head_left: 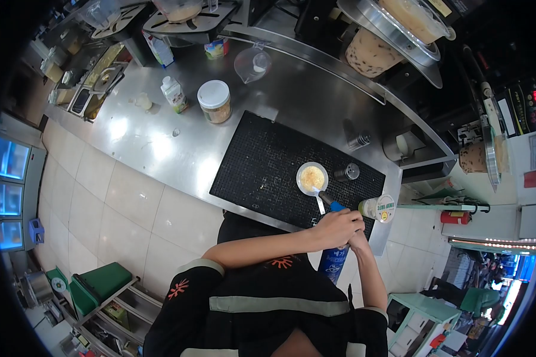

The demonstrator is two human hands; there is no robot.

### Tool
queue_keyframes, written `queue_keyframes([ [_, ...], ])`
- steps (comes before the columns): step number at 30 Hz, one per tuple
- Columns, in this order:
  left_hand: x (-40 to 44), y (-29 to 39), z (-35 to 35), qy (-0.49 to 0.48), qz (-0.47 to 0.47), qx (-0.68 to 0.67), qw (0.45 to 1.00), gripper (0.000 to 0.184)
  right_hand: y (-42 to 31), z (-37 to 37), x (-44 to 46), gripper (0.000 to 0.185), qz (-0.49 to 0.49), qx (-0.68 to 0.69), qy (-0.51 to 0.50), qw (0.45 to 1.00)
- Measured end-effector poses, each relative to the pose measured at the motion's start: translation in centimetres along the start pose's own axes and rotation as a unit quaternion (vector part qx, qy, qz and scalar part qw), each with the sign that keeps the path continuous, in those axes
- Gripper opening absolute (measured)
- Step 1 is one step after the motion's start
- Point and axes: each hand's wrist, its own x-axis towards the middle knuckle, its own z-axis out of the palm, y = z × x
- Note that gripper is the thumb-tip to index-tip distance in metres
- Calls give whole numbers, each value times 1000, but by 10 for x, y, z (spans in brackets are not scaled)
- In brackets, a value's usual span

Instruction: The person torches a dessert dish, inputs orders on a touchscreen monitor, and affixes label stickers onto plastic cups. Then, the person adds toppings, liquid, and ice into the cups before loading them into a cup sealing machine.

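Observation:
My left hand (335, 229) is wrapped round the upper part of a blue gas torch (333, 263). Against it, my right hand (358, 240) also grips the torch, its fingers partly hidden. The torch's dark nozzle (326, 197) slants up to a small round white cup (301, 185) with a yellowish topping (312, 177). A pale strip like a handle (321, 206) sticks out below the cup. I cannot make out a flame. Just right of my hands, a lidded cup with green print (380, 209) lies tilted. A dark shaker with a metal top (348, 172) is beside the white cup.
A black drip mat (250, 160) lies on the steel counter (143, 140). Farther left are a white-lidded jar (214, 101), a bottle (174, 95) and a clear pitcher (253, 62). Another shaker (358, 140) lies behind the mat. Sealing machines holding drink cups (372, 52) overhang the back right.

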Motion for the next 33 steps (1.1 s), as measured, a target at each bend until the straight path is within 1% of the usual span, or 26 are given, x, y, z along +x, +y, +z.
queue_keyframes([
  [3, 0, 2, 1, 20, -17, -2, 1000, 29, -3, 1, 0, 26, 2, -14, -7, 1000],
  [6, 1, 2, -5, 5, -11, 10, 1000, 27, -8, 0, 2, 25, 12, -32, -19, 999],
  [9, 0, 1, -2, 17, -20, 9, 1000, 24, -6, -3, 5, 25, 11, -45, -26, 999],
  [13, -1, 0, -3, 20, -12, 22, 999, 21, 10, -13, 12, 25, -8, -68, -30, 997],
  [17, -2, 0, -4, 30, -16, 17, 999, 19, 43, -35, 27, 25, -21, -115, -34, 993],
  [20, -2, 0, -4, 33, -19, 15, 999, 19, 31, -27, 23, 26, -32, -115, -47, 992],
  [22, -3, -1, -4, 33, -20, 16, 999, 19, 2, -8, 13, 28, -42, -110, -68, 991],
  [33, -5, -1, -12, 32, -29, 28, 999, 21, 10, -17, 23, 37, -96, -152, -82, 980],
])
